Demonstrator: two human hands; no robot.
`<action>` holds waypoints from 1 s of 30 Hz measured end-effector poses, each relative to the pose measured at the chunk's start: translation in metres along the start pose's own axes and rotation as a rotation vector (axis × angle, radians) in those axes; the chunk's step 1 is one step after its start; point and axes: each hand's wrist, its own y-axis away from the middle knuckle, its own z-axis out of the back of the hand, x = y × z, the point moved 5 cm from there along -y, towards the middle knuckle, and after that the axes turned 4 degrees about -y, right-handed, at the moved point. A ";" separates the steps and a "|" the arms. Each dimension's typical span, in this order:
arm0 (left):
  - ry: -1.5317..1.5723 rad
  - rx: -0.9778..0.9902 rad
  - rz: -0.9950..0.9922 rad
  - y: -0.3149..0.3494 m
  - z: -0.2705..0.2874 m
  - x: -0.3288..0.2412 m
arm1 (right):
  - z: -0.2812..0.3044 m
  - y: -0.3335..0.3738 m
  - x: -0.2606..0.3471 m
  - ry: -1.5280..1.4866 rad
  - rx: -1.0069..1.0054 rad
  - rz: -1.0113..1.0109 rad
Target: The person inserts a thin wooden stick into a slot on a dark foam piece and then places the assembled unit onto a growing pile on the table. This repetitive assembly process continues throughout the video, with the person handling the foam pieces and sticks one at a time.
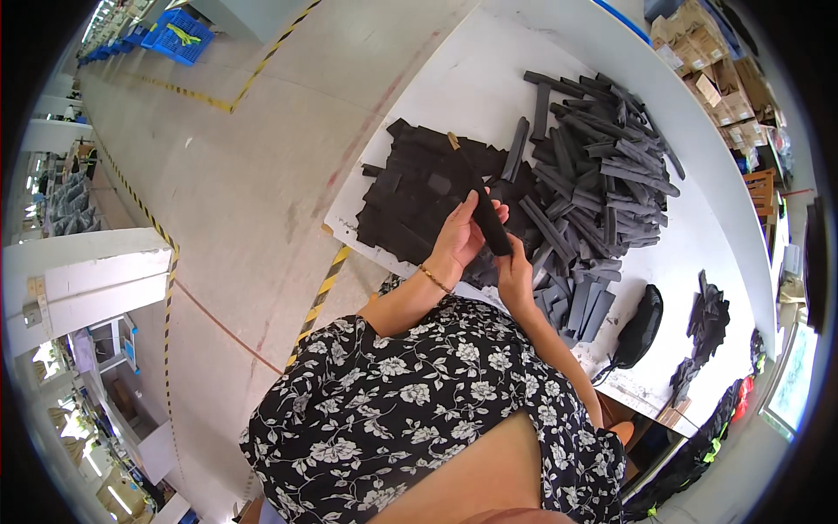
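Observation:
A narrow black tube-like sleeve (493, 225), seemingly fabric, slants between my hands over the near edge of the table. From its upper end sticks out a thin dark rod with a tan tip (453, 141). My left hand (458, 234) is closed round the sleeve's upper part, thumb on top. Lower down, my right hand (517, 272) grips the other end between thumb and fingers. Beneath and beyond them lies a spread of flat black pieces (406, 192). To the right rises a big heap of dark grey rolled strips (602, 166); how the rod sits inside the sleeve is hidden.
The white table (476, 74) has a raised wall along its far right side. A black pouch (642, 323) and a dark bundle of strips (705, 319) lie at the right. Yellow-black tape (327, 284) marks the floor; a blue crate (177, 37) stands far left.

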 end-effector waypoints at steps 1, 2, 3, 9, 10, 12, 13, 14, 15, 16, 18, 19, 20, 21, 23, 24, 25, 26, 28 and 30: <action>0.004 -0.014 0.008 0.001 -0.002 0.001 | 0.002 0.003 0.001 0.003 -0.022 0.021; 0.005 -0.014 0.008 0.000 -0.005 0.000 | 0.003 0.006 0.000 0.016 -0.014 0.008; 0.006 -0.016 0.006 -0.002 -0.007 -0.003 | 0.005 0.009 0.000 0.028 -0.004 -0.005; -0.241 -0.137 -0.127 0.001 -0.030 -0.016 | 0.010 0.021 0.004 0.106 0.127 -0.104; -0.316 -0.175 -0.175 0.000 -0.034 -0.020 | 0.009 0.025 0.003 0.122 0.157 -0.123; -0.373 -0.246 -0.298 -0.017 -0.022 -0.043 | 0.009 0.035 0.003 0.142 0.207 -0.115; -0.401 -0.281 -0.360 -0.022 -0.022 -0.054 | 0.014 0.041 0.005 0.145 0.228 -0.088; -0.354 -0.326 -0.367 -0.024 -0.020 -0.054 | 0.020 0.045 0.008 0.149 0.248 -0.061; -0.318 -0.333 -0.368 -0.025 -0.020 -0.055 | 0.028 0.049 0.011 0.157 0.284 -0.096; -0.286 -0.343 -0.368 -0.027 -0.018 -0.059 | 0.039 0.053 0.021 0.160 0.319 -0.132; -0.236 -0.400 -0.345 -0.030 -0.018 -0.064 | 0.062 0.065 0.044 0.183 0.396 -0.255; -0.217 -0.396 -0.383 -0.037 -0.008 -0.072 | 0.074 0.075 0.058 0.199 0.447 -0.331; -0.199 -0.392 -0.413 -0.049 0.011 -0.083 | 0.084 0.088 0.061 0.215 0.493 -0.413; -0.177 -0.390 -0.445 -0.058 0.023 -0.099 | 0.102 0.111 0.057 0.234 0.609 -0.282; -0.107 -0.355 -0.556 -0.068 0.033 -0.149 | 0.139 0.129 0.060 0.132 0.751 -0.240; -0.159 -0.323 -0.513 -0.067 0.010 -0.149 | 0.150 0.114 0.066 0.013 0.504 -0.381; -0.192 -0.311 -0.437 -0.062 -0.006 -0.136 | 0.152 0.101 0.067 -0.113 0.248 -0.518; -0.219 -0.298 -0.360 -0.059 -0.023 -0.113 | 0.141 0.080 0.071 -0.055 0.137 -0.352; -0.179 -0.267 -0.242 -0.062 -0.037 -0.065 | 0.104 0.025 0.079 0.002 -0.014 -0.068; -0.044 -0.252 -0.131 -0.061 -0.031 -0.027 | 0.066 -0.013 0.067 -0.100 -0.074 0.078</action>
